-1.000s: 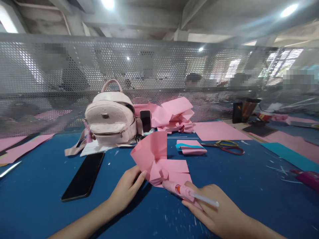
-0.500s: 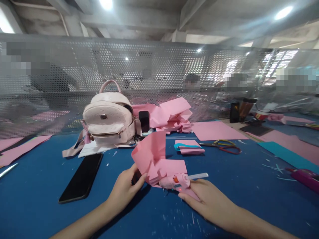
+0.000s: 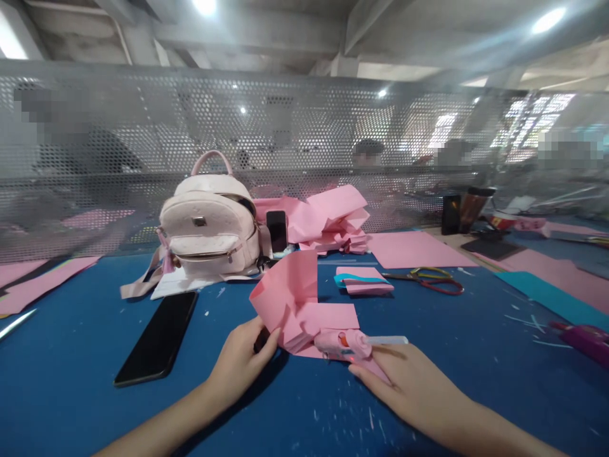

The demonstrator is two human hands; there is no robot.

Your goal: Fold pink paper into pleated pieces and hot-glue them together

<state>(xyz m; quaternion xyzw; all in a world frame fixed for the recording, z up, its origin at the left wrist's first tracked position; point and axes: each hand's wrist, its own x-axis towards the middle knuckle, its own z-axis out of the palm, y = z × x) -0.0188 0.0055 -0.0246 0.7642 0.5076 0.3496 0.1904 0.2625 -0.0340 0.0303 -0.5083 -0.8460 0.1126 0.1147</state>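
Note:
A folded pink paper piece (image 3: pixel 291 292) stands on the blue table, with one broad curved flap rising and a flatter part to its right. My left hand (image 3: pixel 250 355) pinches its lower left edge between thumb and fingers. In my right hand (image 3: pixel 399 374) is a pink glue gun (image 3: pixel 340 343), lying on its side with its nozzle end pointing left at the paper. A clear glue stick (image 3: pixel 389 340) sticks out of the gun's back end. A small red light glows near the handle. The nozzle tip is hard to make out against the pink paper.
Behind stand a cream backpack (image 3: pixel 212 222) and crumpled pink paper (image 3: pixel 333 216) before a perforated metal screen (image 3: pixel 304 127). A black phone (image 3: pixel 159 336) lies left. Scissors (image 3: pixel 435 279), a folded pink-and-blue piece (image 3: pixel 364 281) and a purple tool (image 3: pixel 583 339) lie right.
My right hand has moved the glue gun slightly right, away from the folded paper. My left hand keeps its pinch on the paper, which stays almost in place.

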